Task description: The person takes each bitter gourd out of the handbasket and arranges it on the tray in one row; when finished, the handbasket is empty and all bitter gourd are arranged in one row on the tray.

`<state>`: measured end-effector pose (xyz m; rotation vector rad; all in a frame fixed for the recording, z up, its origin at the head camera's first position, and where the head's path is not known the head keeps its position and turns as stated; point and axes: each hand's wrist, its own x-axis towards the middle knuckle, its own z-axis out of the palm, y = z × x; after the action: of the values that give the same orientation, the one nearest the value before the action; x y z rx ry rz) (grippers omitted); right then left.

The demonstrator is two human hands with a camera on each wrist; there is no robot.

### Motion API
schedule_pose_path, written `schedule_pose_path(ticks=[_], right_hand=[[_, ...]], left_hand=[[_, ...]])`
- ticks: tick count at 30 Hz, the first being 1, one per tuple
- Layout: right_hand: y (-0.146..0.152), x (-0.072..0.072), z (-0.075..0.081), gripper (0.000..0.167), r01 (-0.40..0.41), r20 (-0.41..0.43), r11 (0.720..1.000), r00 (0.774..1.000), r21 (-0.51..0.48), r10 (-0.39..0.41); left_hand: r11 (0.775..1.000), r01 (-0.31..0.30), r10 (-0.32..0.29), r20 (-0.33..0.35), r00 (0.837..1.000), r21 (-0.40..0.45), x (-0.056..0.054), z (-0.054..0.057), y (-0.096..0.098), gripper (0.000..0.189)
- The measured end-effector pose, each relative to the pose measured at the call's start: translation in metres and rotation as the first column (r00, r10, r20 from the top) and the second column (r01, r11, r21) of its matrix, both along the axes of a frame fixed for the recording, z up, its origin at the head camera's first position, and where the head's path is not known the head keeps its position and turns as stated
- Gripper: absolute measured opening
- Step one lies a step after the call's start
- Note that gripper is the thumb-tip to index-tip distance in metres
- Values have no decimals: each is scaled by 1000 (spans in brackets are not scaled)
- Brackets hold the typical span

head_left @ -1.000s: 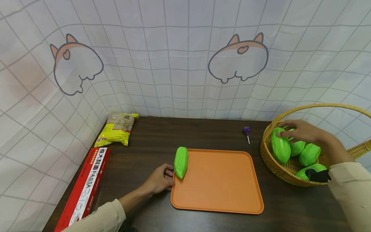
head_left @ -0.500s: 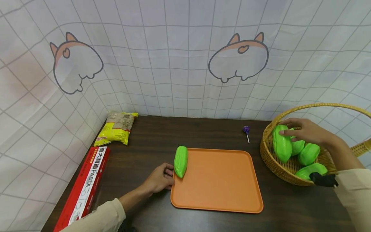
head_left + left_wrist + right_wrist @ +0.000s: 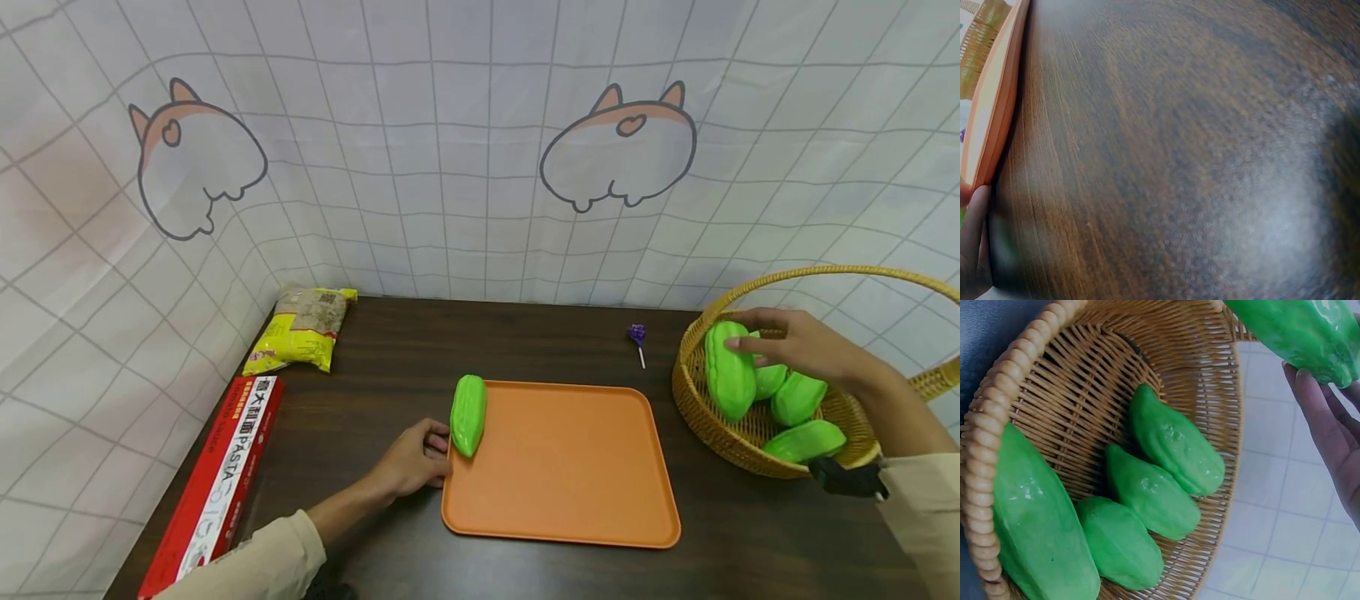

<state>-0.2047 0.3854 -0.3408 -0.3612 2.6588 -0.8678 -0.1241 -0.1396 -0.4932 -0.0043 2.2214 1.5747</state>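
My left hand [image 3: 412, 458] pinches the left rim of an orange tray [image 3: 562, 467]; in the left wrist view a fingertip [image 3: 979, 203] touches that rim. On the tray's upper left lies a glossy green elongated fruit [image 3: 468, 415], pointed at the near end. Over the wicker basket [image 3: 720, 454] at the right, my right hand [image 3: 806, 346] grips the upper end of a larger green papaya-like fruit [image 3: 730, 371]. The right wrist view shows this held fruit [image 3: 1300, 337] above the rim, with fingers around its end. Several similar green fruits [image 3: 1175, 447] lie in the basket.
The basket's tall handle [image 3: 832, 271] arches over my right forearm. A purple lollipop [image 3: 637, 335] lies behind the tray. Along the left table edge are a red pasta box [image 3: 217, 479] and a yellow bag [image 3: 303, 329]. A white gridded cloth [image 3: 487, 167] hangs behind.
My right wrist and sleeve have shifted rightward, and the gripped fruit has moved slightly right and up within the basket. The left hand and tray stay where they were.
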Motion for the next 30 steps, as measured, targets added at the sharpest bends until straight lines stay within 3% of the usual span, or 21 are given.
schedule_pose_path(ticks=[19,30], right_hand=[[-10,22,-4,55,-25,-25,998,999,-53,24],[-37,37,-4,45,-52,-19,992,999,-112,50]], left_hand=[[1000,3,-3,8,1000,9,1,2,0,59],[1000,-9,9,12,1000,14,2,3,0,59]])
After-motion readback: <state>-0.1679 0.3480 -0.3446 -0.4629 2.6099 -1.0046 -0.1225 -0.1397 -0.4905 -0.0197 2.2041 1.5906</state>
